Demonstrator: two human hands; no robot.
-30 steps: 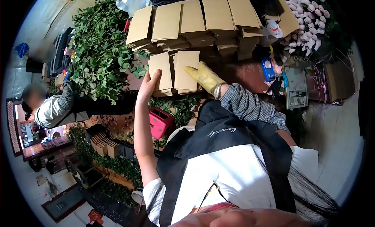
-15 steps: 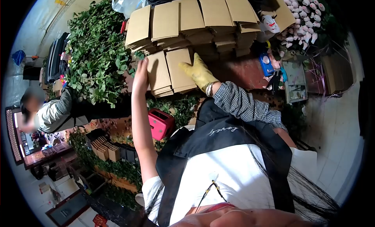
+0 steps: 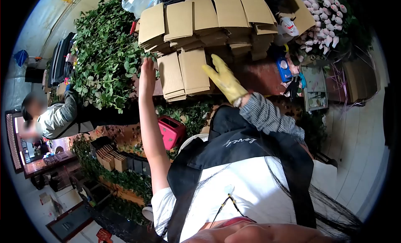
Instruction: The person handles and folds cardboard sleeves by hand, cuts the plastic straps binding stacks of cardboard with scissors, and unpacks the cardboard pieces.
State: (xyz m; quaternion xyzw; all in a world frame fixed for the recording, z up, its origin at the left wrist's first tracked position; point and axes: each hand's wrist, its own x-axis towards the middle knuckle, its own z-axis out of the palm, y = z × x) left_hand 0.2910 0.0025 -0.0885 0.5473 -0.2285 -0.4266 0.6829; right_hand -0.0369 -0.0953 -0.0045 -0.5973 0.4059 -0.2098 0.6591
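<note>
Two low stacks of flat brown cardboard pieces lie side by side at the table's near edge, a left stack point(image 3: 171, 78) and a right stack point(image 3: 194, 71). My bare left hand point(image 3: 147, 73) is just left of the left stack, apart from it, its fingers stretched out beside the green leaves. My right hand point(image 3: 225, 81) wears a yellow rubber glove. It is spread at the right side of the right stack, with thumb and fingers apart and nothing in it. Taller cardboard stacks point(image 3: 204, 15) stand behind.
A large heap of leafy green stems point(image 3: 104, 59) covers the left side. Pink wrapped flower heads point(image 3: 328, 21) lie at the far right. A blue item point(image 3: 284, 69) sits on the red tabletop point(image 3: 255, 78). Below is a pink container point(image 3: 172, 133). Another person point(image 3: 60, 117) stands at left.
Both hands have moved outward from the two near stacks, the left hand leftward and the gloved right hand rightward. The two stacks stay side by side.
</note>
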